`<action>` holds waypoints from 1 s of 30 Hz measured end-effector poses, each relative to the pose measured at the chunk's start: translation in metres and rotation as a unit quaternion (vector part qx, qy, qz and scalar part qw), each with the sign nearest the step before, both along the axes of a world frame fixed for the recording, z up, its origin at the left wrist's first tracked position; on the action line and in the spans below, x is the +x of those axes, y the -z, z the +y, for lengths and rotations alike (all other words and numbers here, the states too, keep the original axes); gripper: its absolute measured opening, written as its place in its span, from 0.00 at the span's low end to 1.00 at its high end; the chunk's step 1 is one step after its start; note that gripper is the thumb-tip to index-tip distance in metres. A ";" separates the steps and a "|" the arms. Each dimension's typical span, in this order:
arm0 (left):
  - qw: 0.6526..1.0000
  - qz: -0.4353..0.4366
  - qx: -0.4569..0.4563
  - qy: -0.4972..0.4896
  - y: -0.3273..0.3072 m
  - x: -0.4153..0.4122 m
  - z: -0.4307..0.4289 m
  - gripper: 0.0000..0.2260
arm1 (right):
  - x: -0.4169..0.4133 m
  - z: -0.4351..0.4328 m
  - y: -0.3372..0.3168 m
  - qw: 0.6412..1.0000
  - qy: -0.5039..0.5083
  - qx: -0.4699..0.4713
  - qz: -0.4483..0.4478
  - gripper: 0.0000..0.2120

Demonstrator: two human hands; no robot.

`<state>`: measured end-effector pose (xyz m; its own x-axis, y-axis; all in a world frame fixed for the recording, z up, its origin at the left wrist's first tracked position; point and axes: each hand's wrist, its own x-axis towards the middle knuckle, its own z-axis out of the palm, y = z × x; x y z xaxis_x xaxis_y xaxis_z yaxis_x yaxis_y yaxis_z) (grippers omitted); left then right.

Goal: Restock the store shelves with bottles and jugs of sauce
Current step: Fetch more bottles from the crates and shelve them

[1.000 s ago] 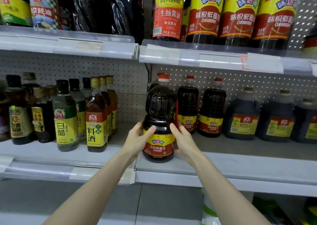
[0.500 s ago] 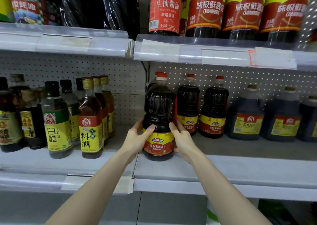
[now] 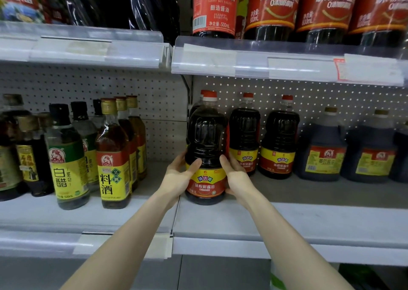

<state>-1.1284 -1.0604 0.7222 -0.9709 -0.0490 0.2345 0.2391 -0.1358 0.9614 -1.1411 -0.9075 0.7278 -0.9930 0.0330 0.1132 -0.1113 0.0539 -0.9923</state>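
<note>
Fingers of the left hand (image 3: 176, 177) and right hand (image 3: 237, 179) curl round opposite sides of the dark, red-capped plastic soy-sauce jug (image 3: 206, 144), thumbs at its label. The jug is upright, long axis vertical, apparently resting on the grey metal shelf (image 3: 287, 219), equally near both hands. A matching jug (image 3: 244, 135) stands just beside its right; bare shelf lies left and in front.

Grey store shelf (image 3: 287, 221) stocked with sauces.
Near its front, at the middle, stands a red-capped soy sauce jug (image 3: 206, 148). Two matching jugs (image 3: 244, 135) stand further back to its right, then darker gold-capped jugs (image 3: 320, 155). To the left stand white vinegar bottles (image 3: 66, 159) and cooking wine bottles (image 3: 113, 157) in rows.
</note>
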 end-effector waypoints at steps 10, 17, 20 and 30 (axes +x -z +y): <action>1.000 0.001 -0.015 -0.003 0.001 -0.013 -0.001 0.25 | -0.008 -0.001 -0.001 0.999 0.014 0.030 0.017 0.24; 1.000 0.008 -0.017 0.003 0.004 -0.015 -0.002 0.25 | -0.011 -0.003 0.003 1.000 0.018 0.009 0.007 0.25; 1.000 0.004 0.003 0.012 0.008 -0.016 -0.001 0.26 | -0.009 -0.003 0.006 1.000 0.011 -0.014 0.001 0.25; 1.000 0.006 -0.025 0.016 0.038 -0.013 -0.002 0.25 | -0.002 -0.004 0.026 0.999 -0.015 -0.048 0.009 0.30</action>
<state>-1.1409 -1.0626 0.6847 -0.9687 -0.0066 0.2481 0.2476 -0.0955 0.9641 -1.1428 -0.9113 0.7020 -0.9917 0.0150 0.1278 -0.1284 -0.0442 -0.9907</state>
